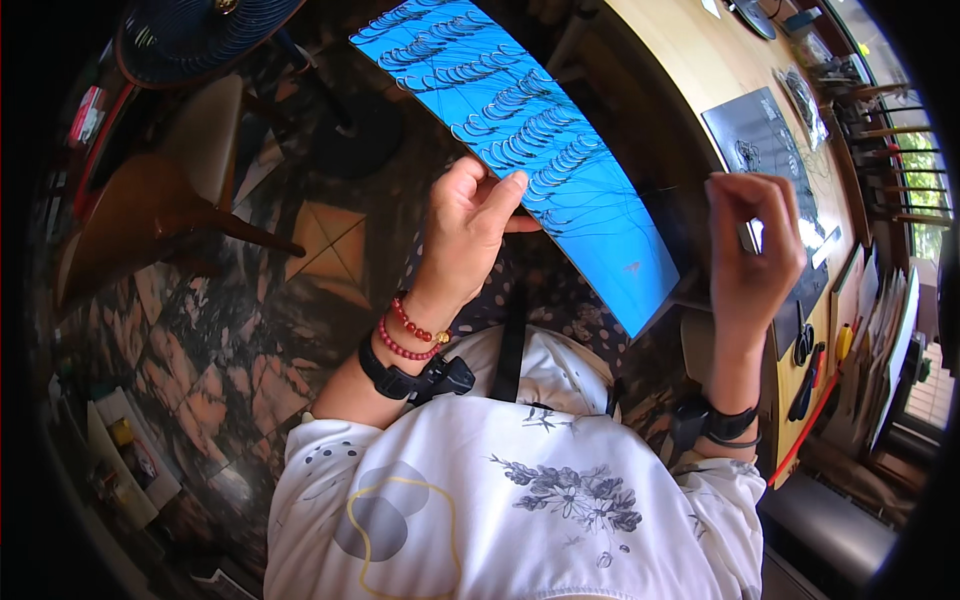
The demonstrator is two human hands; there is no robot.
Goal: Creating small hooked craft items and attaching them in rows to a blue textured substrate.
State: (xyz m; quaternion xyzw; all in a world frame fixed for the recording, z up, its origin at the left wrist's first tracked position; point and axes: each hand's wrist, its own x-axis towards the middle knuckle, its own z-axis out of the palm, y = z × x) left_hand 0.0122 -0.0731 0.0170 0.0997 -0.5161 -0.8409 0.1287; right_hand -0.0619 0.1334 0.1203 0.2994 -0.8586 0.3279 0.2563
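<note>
A long bright blue board slants across the space in front of me, held up above my lap. Rows of thin dark curved pieces, like small hooks or wire loops, cover much of it, with fine dark threads trailing among them. My left hand grips the board's near left edge, thumb on top and fingers underneath. Off the board's right side, raised beside the table, is my right hand. Its fingertips are pinched together; whatever they may hold is too fine to see.
A pale wooden table runs along the right, bearing a dark sheet with tangled thread. Scissors lie near its edge, beside upright boards. At left stand a brown chair and a fan.
</note>
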